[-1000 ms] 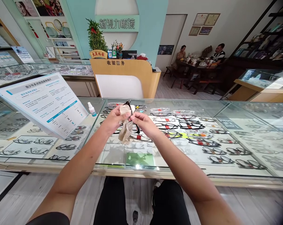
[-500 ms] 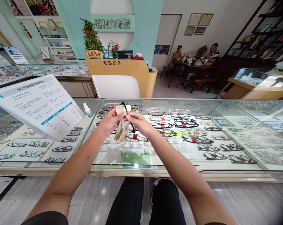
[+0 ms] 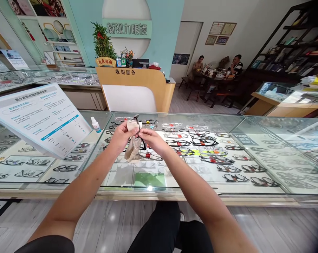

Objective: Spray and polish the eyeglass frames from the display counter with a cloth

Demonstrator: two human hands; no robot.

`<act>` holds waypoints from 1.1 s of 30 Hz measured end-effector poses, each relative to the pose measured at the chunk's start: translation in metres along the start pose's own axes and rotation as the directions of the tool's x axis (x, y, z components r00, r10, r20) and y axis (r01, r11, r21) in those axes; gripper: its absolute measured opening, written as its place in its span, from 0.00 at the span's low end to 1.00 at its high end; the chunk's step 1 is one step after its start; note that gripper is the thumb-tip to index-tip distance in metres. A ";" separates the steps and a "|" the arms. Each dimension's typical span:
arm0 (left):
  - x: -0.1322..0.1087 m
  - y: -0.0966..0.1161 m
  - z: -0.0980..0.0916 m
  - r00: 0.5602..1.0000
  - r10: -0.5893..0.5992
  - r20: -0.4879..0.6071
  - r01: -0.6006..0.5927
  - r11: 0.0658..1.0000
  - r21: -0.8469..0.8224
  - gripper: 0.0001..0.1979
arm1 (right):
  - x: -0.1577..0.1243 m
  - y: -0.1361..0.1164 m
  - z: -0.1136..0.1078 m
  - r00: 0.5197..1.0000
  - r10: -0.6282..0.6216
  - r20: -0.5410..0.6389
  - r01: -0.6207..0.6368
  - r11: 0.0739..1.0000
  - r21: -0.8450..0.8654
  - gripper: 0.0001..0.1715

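Above the glass counter, my left hand (image 3: 121, 138) is closed on a beige cleaning cloth (image 3: 131, 153), its thumb pressing the cloth against a lens. My right hand (image 3: 153, 138) pinches the same dark-framed eyeglasses (image 3: 143, 144) near the middle of the frame. The eyeglasses are turned nearly upright, and one end sticks up past the cloth. Part of the frame is hidden by the cloth and my fingers. Below both hands, rows of spectacles (image 3: 177, 143) lie inside the glass display case (image 3: 201, 189).
A small white spray bottle (image 3: 96, 125) stands on the counter to the left, beside a large tilted printed sign (image 3: 43, 119). Beyond is a wooden reception desk (image 3: 132, 79) with a plant (image 3: 103, 42). Two people sit at a dark table (image 3: 207, 75) at the back right.
My hands, the cloth and the eyeglasses appear slightly further left as the view shifts. My grip looks much the same. My legs have changed position below the counter.
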State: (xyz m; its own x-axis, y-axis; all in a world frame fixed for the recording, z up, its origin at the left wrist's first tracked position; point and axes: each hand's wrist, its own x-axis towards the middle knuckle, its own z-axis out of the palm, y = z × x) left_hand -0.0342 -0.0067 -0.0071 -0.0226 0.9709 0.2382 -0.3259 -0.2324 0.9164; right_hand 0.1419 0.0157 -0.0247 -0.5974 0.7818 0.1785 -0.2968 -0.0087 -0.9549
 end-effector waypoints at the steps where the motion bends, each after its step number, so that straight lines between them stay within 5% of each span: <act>1: -0.001 -0.001 0.001 1.000 0.010 -0.018 -0.010 1.000 0.008 0.28 | 0.000 0.001 -0.001 1.000 -0.001 0.013 0.001 1.000 -0.001 0.28; 7: -0.002 -0.008 0.002 0.995 0.027 -0.101 -0.024 0.999 0.032 0.29 | -0.001 0.002 -0.009 1.000 0.023 0.016 -0.022 0.997 -0.071 0.28; 20: -0.004 -0.008 0.004 0.999 -0.023 0.025 0.023 1.000 0.007 0.29 | -0.003 -0.002 -0.015 0.997 0.065 -0.034 -0.064 0.997 0.037 0.31; 33: -0.011 -0.002 0.012 1.000 -0.022 0.019 0.022 1.000 0.010 0.24 | -0.005 0.000 -0.017 0.998 0.061 -0.009 -0.061 0.998 0.019 0.30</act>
State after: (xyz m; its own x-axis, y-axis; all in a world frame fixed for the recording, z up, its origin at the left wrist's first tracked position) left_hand -0.0223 -0.0176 -0.0074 0.0028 0.9745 0.2242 -0.3165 -0.2118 0.9246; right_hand 0.1580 0.0225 -0.0298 -0.6078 0.7853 0.1175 -0.2735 -0.0681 -0.9595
